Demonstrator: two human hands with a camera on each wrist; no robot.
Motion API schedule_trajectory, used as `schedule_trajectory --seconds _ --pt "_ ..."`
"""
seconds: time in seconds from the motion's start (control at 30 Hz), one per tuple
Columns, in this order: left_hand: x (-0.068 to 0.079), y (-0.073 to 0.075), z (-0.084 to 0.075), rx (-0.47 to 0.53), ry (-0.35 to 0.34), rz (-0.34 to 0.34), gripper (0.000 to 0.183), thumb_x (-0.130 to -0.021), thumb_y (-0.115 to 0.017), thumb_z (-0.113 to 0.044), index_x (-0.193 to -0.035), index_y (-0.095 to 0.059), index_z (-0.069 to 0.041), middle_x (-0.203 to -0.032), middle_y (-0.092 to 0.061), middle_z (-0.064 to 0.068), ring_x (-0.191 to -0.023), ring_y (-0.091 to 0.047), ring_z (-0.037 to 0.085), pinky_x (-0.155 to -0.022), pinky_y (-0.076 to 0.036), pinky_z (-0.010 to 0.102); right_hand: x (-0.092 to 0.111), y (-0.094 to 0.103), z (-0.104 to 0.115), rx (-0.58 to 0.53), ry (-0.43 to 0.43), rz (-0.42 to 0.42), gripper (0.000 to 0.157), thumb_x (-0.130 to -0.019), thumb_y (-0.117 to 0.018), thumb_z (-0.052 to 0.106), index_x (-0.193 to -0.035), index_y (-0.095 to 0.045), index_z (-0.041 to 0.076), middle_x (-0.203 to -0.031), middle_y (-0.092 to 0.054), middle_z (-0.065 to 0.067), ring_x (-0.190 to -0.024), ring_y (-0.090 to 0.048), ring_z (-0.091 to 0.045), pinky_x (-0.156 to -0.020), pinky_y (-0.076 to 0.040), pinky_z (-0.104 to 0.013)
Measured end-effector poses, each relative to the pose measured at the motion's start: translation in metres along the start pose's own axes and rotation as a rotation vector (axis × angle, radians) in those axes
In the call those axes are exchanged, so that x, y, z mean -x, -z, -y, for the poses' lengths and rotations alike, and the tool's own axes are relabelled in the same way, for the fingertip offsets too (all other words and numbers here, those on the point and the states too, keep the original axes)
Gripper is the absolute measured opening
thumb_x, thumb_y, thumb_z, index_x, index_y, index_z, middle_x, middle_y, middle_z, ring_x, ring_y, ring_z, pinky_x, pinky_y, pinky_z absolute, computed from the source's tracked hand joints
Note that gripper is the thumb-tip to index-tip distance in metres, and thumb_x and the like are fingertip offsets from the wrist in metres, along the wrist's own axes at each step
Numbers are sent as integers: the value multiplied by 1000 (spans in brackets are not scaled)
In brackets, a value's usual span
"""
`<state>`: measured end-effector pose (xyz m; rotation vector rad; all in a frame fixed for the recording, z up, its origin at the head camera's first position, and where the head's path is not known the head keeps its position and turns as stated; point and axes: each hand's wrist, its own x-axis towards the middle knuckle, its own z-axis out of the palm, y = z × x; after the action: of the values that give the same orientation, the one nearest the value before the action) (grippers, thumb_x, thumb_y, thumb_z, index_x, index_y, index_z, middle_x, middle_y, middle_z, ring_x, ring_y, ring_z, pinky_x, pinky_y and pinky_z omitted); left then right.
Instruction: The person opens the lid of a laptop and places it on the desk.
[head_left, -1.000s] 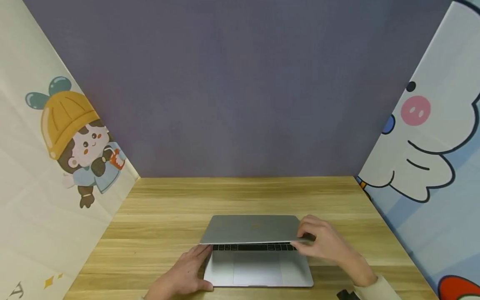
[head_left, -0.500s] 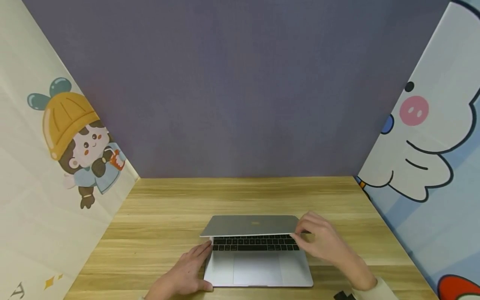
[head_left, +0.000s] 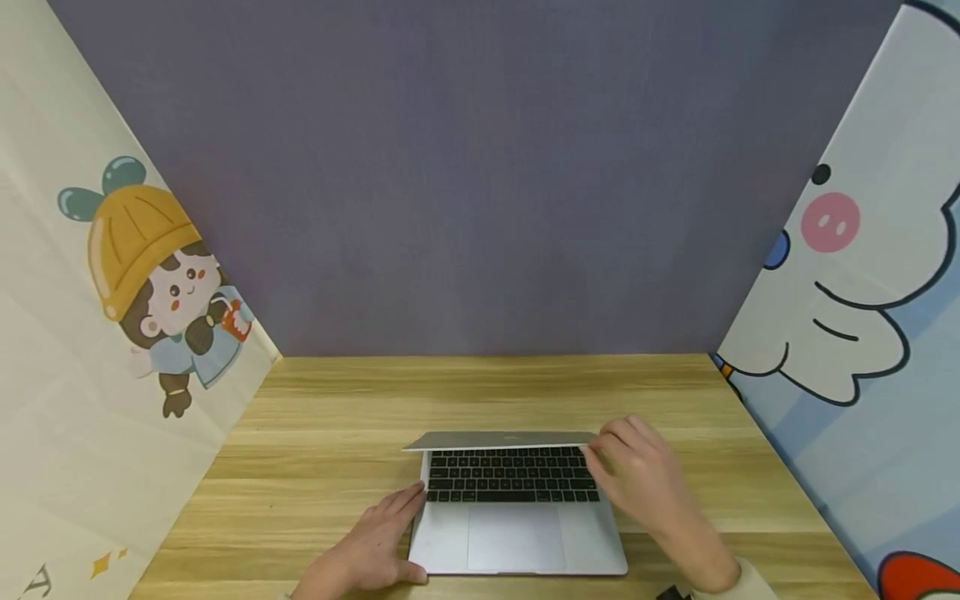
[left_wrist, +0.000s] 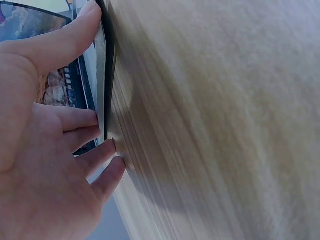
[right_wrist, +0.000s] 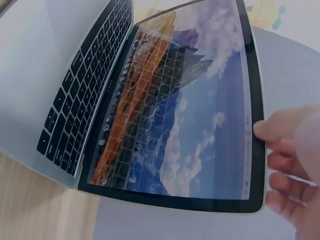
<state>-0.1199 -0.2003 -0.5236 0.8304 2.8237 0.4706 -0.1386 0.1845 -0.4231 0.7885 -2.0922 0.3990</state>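
A silver laptop [head_left: 517,537] lies on the wooden table with its lid [head_left: 495,439] partly raised and its black keyboard [head_left: 513,475] uncovered. In the right wrist view the screen [right_wrist: 200,110] is lit with a picture of mountains, clouds and sky. My right hand [head_left: 637,475] pinches the lid's edge near its right corner, the thumb on the screen's border and the other fingers curled behind. My left hand [head_left: 375,537] rests along the left side of the base, its fingers extended against the edge, as the left wrist view also shows.
The wooden table [head_left: 337,425] spreads around the laptop. A plain grey-purple panel [head_left: 480,183] stands behind it. Printed cartoon sheets flank it on the left [head_left: 60,333] and on the right [head_left: 862,333].
The lid has swung up and back from nearly closed, uncovering the whole keyboard. My right hand has moved up and away with the lid's edge, while my left hand has stayed in place.
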Motion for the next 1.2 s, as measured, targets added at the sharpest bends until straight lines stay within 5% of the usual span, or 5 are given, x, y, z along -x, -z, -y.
schedule_trajectory --seconds 0.53,0.83,1.2 --pt "0 1 1 4 0 3 108 -68 -69 -65 -145 -33 1 -153 -27 16 -134 -33 38 -99 -35 60 -3 -2 7 100 -85 21 8 -71 -75 12 -68 -72 5 -71 -63 -5 -66 -55 -20 -57 -47 -32" --pt "-2 -4 0 12 8 1 106 -68 -69 -66 -146 -33 -3 -154 -26 14 -135 -32 36 -101 -33 59 -11 -9 0 147 -40 -81 17 -81 -67 15 -72 -72 1 -70 -64 -8 -65 -56 -25 -57 -46 -35" --pt "-4 -2 -5 30 42 34 105 -69 -69 -64 -147 -33 -4 -154 -26 12 -136 -30 34 -103 -32 59 -18 -22 -13 170 -46 -166 9 -74 -75 7 -74 -71 -1 -73 -63 -10 -66 -56 -28 -59 -47 -39"
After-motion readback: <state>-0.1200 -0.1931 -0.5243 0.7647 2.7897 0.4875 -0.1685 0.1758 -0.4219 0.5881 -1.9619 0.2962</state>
